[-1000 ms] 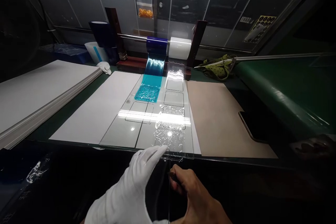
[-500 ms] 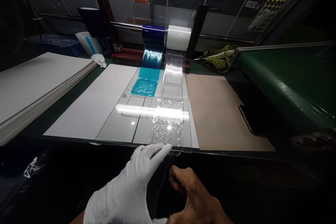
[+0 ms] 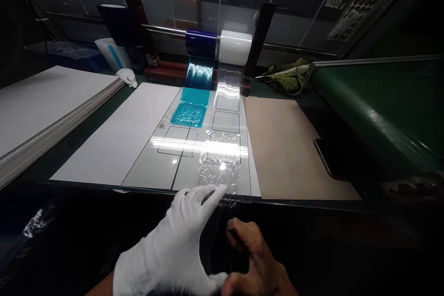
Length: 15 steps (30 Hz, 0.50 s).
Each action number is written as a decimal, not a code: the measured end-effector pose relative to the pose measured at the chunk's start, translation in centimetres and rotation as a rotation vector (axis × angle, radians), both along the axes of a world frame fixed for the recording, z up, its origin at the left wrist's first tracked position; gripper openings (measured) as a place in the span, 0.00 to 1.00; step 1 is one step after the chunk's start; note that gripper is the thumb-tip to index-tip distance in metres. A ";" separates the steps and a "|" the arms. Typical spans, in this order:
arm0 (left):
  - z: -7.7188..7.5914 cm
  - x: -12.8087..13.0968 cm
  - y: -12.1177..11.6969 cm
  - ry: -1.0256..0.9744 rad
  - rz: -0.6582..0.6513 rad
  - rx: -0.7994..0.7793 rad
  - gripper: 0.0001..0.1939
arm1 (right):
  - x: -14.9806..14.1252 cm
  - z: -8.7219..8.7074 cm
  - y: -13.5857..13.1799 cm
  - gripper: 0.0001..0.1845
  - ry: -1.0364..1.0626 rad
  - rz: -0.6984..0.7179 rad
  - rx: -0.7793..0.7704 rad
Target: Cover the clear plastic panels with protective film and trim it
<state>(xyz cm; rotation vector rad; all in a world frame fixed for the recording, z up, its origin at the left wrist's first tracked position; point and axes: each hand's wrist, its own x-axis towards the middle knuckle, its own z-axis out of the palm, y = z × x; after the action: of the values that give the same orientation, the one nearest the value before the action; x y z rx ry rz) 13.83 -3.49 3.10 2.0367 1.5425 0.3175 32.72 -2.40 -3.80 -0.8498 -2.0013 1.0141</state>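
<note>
My left hand (image 3: 173,245), in a white glove, reaches forward with fingers stretched flat onto the near end of a clear film strip (image 3: 220,173) at the table's front edge. My bare right hand (image 3: 255,261) is just right of it, thumb and fingers pinched on a thin dark tool (image 3: 230,236) that stands upright at the film's hanging end. The clear film runs from a white roll (image 3: 235,47) over a glossy template sheet (image 3: 159,166). Beside it a blue film (image 3: 192,106) comes off a dark blue roll (image 3: 200,40).
A white sheet (image 3: 114,136) lies left of the template, a tan board (image 3: 287,148) right of it with a phone (image 3: 335,159) at its edge. A stack of white boards (image 3: 41,106) sits far left. A green conveyor (image 3: 378,106) runs at right. A spare glove (image 3: 126,76) lies by the roll stand.
The view has shifted slightly, with the table sliding down-left. My right hand has moved a little lower and nearer; my gloved left hand stays on the film's end.
</note>
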 end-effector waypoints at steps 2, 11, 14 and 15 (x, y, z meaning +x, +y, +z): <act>-0.5 0.2 -0.2 0.057 0.103 0.088 0.59 | 1.0 -0.4 -0.4 0.33 0.111 -0.198 0.093; -1.3 0.1 -0.5 0.307 0.233 0.396 0.60 | 9.6 1.6 11.9 0.16 -0.596 -0.486 0.226; -1.4 0.2 -0.5 0.425 0.270 0.386 0.61 | 11.5 0.4 16.6 0.18 -0.875 -0.530 0.273; -1.5 0.3 -0.5 0.459 0.300 0.386 0.62 | 11.7 0.1 17.4 0.20 -0.919 -0.530 0.297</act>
<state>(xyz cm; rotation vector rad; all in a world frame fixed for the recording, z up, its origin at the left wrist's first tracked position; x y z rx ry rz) 14.11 -3.95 1.58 2.2766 2.2227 0.2898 44.45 15.01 -3.66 -1.7510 -2.3243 -0.0274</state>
